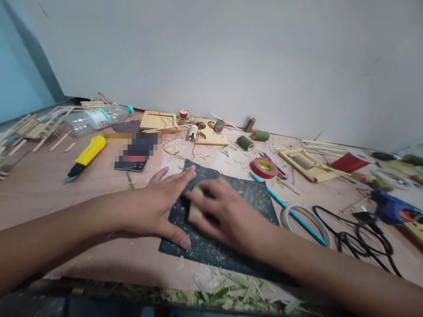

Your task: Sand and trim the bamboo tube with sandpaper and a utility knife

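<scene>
A dark sheet of sandpaper point(261, 193), speckled with pale dust, lies flat on the table. My left hand point(158, 204) is spread over its left edge, with the thumb and fingers stretched out on the sheet. Over the middle of the sheet my right hand point(224, 211) is closed around a short, pale piece that looks like bamboo point(196, 203). That piece is against the sandpaper's surface, and its far side is hidden by my fingers. The right hand is slightly smeared by motion.
A yellow utility knife point(87, 154), phone point(134, 154) and plastic bottle point(99, 119) lie left. On the right are red tape point(264, 168), a blue pencil point(287, 207), a white tape ring point(306, 224), a black cable point(357, 240) and a blue glue gun point(393, 207). Shavings point(228, 290) litter the front edge.
</scene>
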Motion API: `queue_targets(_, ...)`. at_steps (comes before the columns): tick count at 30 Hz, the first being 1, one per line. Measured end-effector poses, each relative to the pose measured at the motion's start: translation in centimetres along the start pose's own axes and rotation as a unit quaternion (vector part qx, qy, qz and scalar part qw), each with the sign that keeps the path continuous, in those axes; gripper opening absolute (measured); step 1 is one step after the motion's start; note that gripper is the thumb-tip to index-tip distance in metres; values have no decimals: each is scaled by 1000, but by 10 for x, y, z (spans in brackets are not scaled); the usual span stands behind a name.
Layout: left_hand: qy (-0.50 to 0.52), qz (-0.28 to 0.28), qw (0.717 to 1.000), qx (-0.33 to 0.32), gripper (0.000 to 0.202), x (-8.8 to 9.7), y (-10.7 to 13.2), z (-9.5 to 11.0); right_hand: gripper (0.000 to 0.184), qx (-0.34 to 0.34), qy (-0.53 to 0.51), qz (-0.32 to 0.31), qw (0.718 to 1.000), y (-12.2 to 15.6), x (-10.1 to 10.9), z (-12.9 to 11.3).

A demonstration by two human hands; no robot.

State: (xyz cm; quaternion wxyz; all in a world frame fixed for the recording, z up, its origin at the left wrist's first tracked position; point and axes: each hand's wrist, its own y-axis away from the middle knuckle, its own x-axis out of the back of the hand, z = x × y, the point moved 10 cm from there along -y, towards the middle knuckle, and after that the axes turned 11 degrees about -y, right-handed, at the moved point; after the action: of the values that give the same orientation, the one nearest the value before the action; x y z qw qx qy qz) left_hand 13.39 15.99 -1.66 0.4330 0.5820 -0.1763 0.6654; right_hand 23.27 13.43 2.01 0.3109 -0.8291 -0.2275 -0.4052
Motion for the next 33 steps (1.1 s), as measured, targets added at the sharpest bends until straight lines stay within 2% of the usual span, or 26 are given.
queue_targets(2, 1, -2, 1000, 0, 139, -1, 0, 1, 38, 24, -19, -26, 999, -1, -4, -4)
queue_targets(6, 0, 0, 1000, 2, 138, -1, 0, 1, 28, -58, 61, 48, 995, 0, 12, 9)
queue_targets(10, 0, -3, 1000, -2, 139, -3, 0, -1, 39, 26, -9, -46, 999, 4, -8, -8)
queue_targets(12, -3, -1, 1000, -3, 137, -3, 1, -2, 34, -16, 32, 17, 999, 6, 10, 13)
queue_targets(15, -4, -1, 1000, -8, 138, -4, 1, 0, 32, -84, 93, 72, 989, 10, 33, 49)
queue_targets(17, -3, -8, 1000, 0, 139, -4, 1, 0, 33, -89, 78, 93, 989, 11, 41, 55)
queue_targets(21, 6, -1, 1000, 17, 141, 5, 3, -2, 38, -78, 26, 125, 989, 12, 47, 42)
queue_targets(24, 1, 10, 1000, 20, 145, 16, 7, -6, 34, -82, 14, 89, 993, 9, 38, 38)
queue_targets(26, -8, -15, 999, 39, 144, 16, 9, -14, 30, -72, 2, 65, 995, 8, 31, 34)
queue_targets(30, -27, -80, 994, 68, 139, 8, 15, -26, 28, -63, -27, 68, 995, 9, 23, 17)
queue_targets(33, -30, -91, 993, 69, 139, 4, 16, -29, 34, -7, -70, 8, 997, 3, 1, -7)
